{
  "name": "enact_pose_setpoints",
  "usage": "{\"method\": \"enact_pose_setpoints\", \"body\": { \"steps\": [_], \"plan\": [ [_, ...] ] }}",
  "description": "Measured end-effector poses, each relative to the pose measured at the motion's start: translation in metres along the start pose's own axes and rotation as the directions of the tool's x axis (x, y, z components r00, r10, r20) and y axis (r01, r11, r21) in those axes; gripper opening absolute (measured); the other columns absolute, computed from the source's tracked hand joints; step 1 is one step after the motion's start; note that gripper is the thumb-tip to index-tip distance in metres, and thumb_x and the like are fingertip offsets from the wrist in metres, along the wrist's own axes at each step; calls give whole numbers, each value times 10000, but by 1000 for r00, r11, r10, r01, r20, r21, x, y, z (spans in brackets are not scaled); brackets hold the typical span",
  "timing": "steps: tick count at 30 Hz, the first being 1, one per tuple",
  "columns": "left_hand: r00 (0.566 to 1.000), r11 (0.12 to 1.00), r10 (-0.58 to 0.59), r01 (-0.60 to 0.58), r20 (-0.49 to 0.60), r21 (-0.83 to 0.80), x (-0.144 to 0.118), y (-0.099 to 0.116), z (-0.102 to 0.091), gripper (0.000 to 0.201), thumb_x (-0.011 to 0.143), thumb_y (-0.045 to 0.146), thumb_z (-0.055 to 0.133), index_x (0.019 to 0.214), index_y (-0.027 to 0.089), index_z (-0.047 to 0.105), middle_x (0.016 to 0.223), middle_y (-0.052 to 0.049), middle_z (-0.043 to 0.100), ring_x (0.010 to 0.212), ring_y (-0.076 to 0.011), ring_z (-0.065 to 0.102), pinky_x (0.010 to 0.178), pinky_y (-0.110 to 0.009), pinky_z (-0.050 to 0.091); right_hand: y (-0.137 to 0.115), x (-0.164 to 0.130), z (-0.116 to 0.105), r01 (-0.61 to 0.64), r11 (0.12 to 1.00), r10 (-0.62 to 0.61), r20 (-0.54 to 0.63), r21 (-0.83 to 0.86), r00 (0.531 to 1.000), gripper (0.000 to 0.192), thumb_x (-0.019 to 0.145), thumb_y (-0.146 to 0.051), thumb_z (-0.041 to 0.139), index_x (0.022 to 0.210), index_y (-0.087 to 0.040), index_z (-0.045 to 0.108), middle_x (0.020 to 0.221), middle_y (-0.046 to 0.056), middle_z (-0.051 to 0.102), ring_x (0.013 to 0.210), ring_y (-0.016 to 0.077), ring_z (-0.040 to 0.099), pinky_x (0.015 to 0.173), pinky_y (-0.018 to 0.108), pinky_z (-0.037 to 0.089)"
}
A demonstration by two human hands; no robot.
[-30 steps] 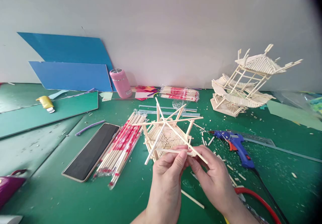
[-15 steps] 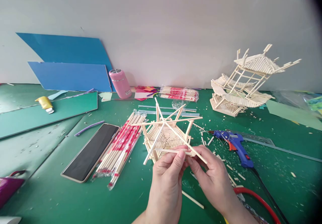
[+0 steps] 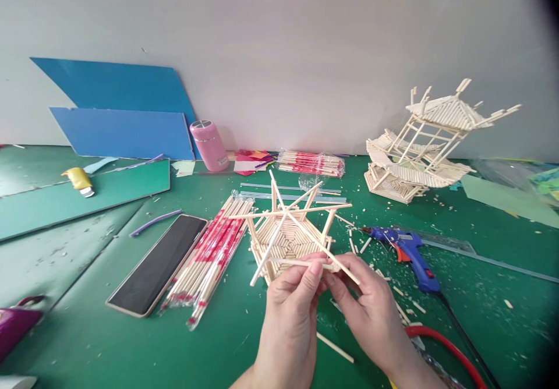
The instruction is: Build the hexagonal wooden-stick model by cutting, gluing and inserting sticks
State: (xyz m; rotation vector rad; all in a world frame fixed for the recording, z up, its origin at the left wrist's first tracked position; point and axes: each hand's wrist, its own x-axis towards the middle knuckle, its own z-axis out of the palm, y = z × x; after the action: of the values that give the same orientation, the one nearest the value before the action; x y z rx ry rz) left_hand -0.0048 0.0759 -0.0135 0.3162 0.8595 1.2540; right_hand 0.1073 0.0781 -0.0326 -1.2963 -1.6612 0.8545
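In front of me stands a six-sided wooden stick model [image 3: 290, 242], with posts round a base of laid sticks and long sticks crossing over the top. My left hand [image 3: 293, 301] pinches a short wooden stick [image 3: 292, 262] between thumb and fingers at the model's near side. Close beside it, my right hand [image 3: 364, 296] has thumb and forefinger closed at a near corner, around the stick's right end and a post. What exactly lies between its fingertips is partly hidden. One crossing stick passes over the right fingers. A loose stick [image 3: 335, 347] lies beneath my hands.
A blue hot glue gun [image 3: 404, 249] lies at the right amid stick scraps. Wrapped stick packs [image 3: 213, 249] and a phone [image 3: 157, 265] lie left. A pagoda-like stick model [image 3: 419, 150], a pink flask [image 3: 209, 145] and blue boards [image 3: 122, 133] stand at the back.
Both hands keep their hold with almost no movement. The camera view has shifted very slightly.
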Motion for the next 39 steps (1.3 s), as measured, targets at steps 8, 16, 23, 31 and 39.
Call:
{"method": "enact_pose_setpoints", "body": {
  "steps": [8,16,23,31,39],
  "plan": [
    [1000,1000,-12,12,5,-20,1,0,0,143,721,241,675,813,146,730,830,-56,634,729,-116,504,739,-227,418,1,0,1,10,1000,-10,-5,15,1000,119,834,-237,518,941,-254,567,806,-29,562,732,113,543,642,205,428],
    [1000,1000,-4,4,-10,-12,0,-1,2,121,703,242,687,706,125,718,887,-65,627,720,-117,513,734,-235,427,0,0,1,6,1000,-6,-10,10,1000,133,835,-260,515,949,-239,579,834,-1,601,750,136,571,645,220,443],
    [999,999,26,-24,-34,37,-3,0,2,132,698,243,684,703,114,712,939,-88,646,860,-180,554,818,-275,419,-1,0,1,1,1000,-1,-3,13,1000,149,838,-281,503,953,-231,583,871,28,610,779,164,581,665,245,462],
    [998,993,53,-50,-30,103,0,0,-1,110,684,228,693,691,120,714,956,-96,652,974,-237,549,897,-323,394,0,0,1,-3,1000,3,-2,2,1000,132,838,-277,501,934,-233,581,825,10,596,749,152,572,656,238,455],
    [998,994,58,-54,-34,95,0,-2,-2,101,659,239,711,678,141,724,913,-81,660,954,-238,557,863,-312,415,-1,0,1,6,1000,-6,-9,-13,1000,120,842,-287,498,912,-226,574,817,13,603,729,148,575,633,234,453]
  ]
}}
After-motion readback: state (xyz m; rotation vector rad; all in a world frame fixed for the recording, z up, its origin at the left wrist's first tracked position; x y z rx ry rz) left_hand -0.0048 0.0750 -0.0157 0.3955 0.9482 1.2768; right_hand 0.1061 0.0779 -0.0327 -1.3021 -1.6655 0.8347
